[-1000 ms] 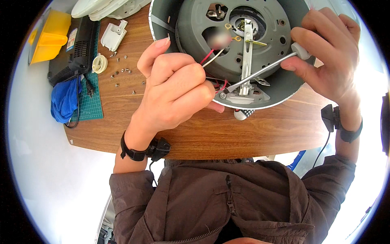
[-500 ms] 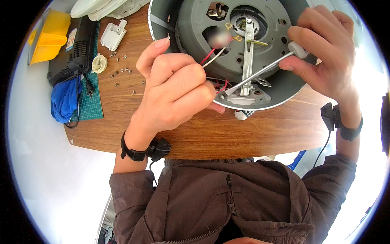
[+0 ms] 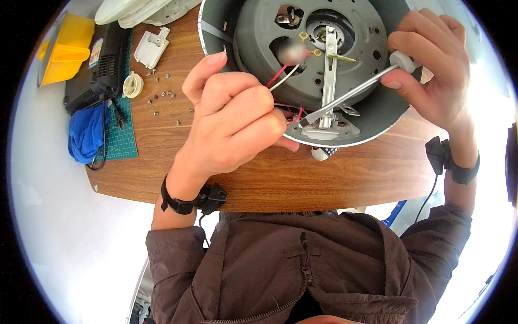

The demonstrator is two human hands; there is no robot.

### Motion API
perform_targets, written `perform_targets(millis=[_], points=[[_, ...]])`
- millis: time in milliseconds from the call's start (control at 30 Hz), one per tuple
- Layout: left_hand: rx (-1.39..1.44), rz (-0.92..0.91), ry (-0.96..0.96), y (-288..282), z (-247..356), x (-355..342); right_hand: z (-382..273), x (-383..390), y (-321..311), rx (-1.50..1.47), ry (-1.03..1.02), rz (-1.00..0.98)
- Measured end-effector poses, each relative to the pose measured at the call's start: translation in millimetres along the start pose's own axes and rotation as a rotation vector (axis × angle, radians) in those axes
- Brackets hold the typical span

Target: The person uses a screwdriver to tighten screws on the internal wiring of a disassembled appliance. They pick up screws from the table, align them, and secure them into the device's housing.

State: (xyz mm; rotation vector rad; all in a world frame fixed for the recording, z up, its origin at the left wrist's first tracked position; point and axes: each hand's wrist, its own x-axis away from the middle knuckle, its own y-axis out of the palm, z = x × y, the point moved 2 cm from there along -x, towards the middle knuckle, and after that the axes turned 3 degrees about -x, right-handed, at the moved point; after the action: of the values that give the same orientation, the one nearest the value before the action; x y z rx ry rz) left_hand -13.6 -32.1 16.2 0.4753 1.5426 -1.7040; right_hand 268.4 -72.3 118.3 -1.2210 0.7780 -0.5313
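A round grey metal housing [image 3: 402, 102], apparently an upturned rice cooker body, lies with its inside facing up. My left hand [image 3: 232, 119] is curled over its near left rim, thumb showing outside the wall; what the inner fingers touch is hidden. My right hand [image 3: 431, 70] grips the pale handle of a screwdriver [image 3: 356, 90]. Its flat tip rests or hovers by the small white part [image 3: 337, 129] at the near inner wall; contact cannot be told. A metal bracket strip [image 3: 330, 75] stands across the base, beside red and white wires [image 3: 284, 77] with ring terminals.
Several small screws [image 3: 163, 95] lie on the wooden table [image 3: 259, 183], left of the housing. Beyond them are a cream round cap [image 3: 132, 85], a white plastic piece [image 3: 152, 47], a black device [image 3: 100, 70], a blue cloth [image 3: 86, 132], a green mat [image 3: 127, 140] and a yellow bin [image 3: 67, 48].
The screwdriver has drawn back slightly toward the upper right, its tip moving off the spot at the near rim. My left hand has barely moved.
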Motion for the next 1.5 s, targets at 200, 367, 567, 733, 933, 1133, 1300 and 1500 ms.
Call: perform_targets(millis=[200, 367, 567, 733, 933, 1133, 1300, 1500], points=[[0.059, 0.006, -0.003, -1, -1, 0, -5, -17, -16, -0.030, 0.035, 0.065], [0.138, 0.038, 0.016, -1, 3, -11, -30, -65, -37, 0.053, 0.114, 0.102], [0.119, 0.103, 0.044, 6, -3, -3, -60, -150, -10, 0.151, 0.065, 0.191], [0.159, 0.129, 0.059, 4, -1, -4, -64, -169, 3, 0.173, 0.139, 0.055], [0.168, 0.148, 0.051, 3, -3, 0, -79, -176, 8, 0.277, 0.195, 0.074], [0.168, 0.155, 0.058, 4, -2, -2, -59, -159, 11, 0.298, 0.097, 0.087], [0.172, 0.153, 0.051, 4, -2, -2, -66, -153, 4, 0.317, 0.163, 0.052], [0.171, 0.141, 0.024, 0, -4, -1, -37, -107, -24, 0.080, 0.432, 0.349]])
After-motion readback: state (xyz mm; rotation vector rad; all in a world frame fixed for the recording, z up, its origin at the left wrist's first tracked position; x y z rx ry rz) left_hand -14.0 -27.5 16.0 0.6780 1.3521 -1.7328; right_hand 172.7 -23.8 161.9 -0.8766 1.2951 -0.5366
